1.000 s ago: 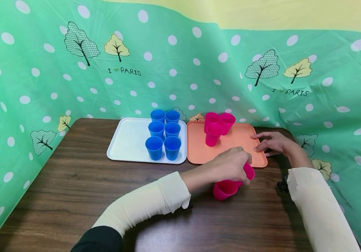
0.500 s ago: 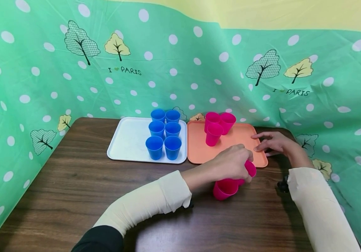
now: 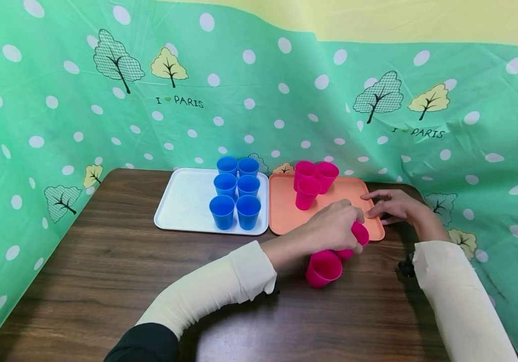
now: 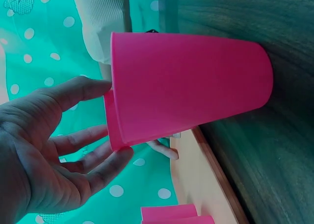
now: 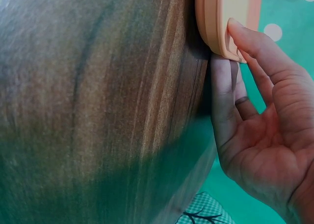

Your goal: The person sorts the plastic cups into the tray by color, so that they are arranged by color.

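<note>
My left hand (image 3: 333, 226) pinches the rim of a pink cup (image 3: 360, 233), above the table just in front of the orange tray. That cup is mostly hidden by the fingers in the head view. In the left wrist view, a larger-looking pink cup (image 4: 191, 82) covers most of it. Another pink cup (image 3: 324, 270) stands upright on the table beside the left hand. My right hand (image 3: 392, 205) grips the right edge of the orange tray (image 3: 344, 201), thumb on top and fingers beneath in the right wrist view. On the tray, 3 pink cups (image 3: 307, 193) stand grouped toward the back.
A white tray (image 3: 182, 203) adjoins the orange tray on the left. Several blue cups (image 3: 248, 212) stand in two columns along its right side. Brown wooden table (image 3: 105, 281) surrounds the trays, with a green patterned cloth (image 3: 240, 75) hanging behind.
My left hand has risen a little toward the orange tray with the pink cup, showing more of the cup standing beside it. The right hand stays at the tray's edge.
</note>
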A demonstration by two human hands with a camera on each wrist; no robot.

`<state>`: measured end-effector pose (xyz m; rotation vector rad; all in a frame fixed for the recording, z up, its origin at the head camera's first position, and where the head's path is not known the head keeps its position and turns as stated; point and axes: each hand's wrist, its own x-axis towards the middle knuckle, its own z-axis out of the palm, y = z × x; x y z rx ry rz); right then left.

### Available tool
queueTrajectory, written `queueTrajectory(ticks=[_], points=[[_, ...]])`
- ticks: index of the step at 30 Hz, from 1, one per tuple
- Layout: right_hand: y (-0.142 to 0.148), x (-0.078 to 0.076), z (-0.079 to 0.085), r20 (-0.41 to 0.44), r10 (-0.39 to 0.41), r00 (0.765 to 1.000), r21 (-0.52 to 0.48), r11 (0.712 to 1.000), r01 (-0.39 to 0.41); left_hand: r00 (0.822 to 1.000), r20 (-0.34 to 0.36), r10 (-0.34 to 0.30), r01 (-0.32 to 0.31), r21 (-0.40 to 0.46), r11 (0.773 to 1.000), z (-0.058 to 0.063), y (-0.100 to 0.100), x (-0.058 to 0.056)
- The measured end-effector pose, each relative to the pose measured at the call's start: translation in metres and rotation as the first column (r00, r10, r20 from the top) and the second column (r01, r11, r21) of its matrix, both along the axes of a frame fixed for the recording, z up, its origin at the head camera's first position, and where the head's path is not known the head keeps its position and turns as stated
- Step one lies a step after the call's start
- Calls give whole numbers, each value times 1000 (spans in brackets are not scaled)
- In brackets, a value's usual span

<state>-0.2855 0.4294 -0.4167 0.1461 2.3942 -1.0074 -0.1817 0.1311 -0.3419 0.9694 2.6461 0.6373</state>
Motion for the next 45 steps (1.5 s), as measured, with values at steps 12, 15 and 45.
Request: queueTrajectory(ticks=[12, 15, 45], points=[[0, 0, 0, 3, -6, 1000, 0, 1000, 6, 998, -10, 63, -63, 46, 997, -3, 1, -13], [0, 0, 0, 5, -7, 1000, 2, 1000, 7, 997, -19, 73, -72, 42, 997, -3, 2, -17], [3, -4, -6, -4, -15, 1000, 13, 1000, 15, 978, -99, 181, -170, 108, 979, -15, 8, -57]])
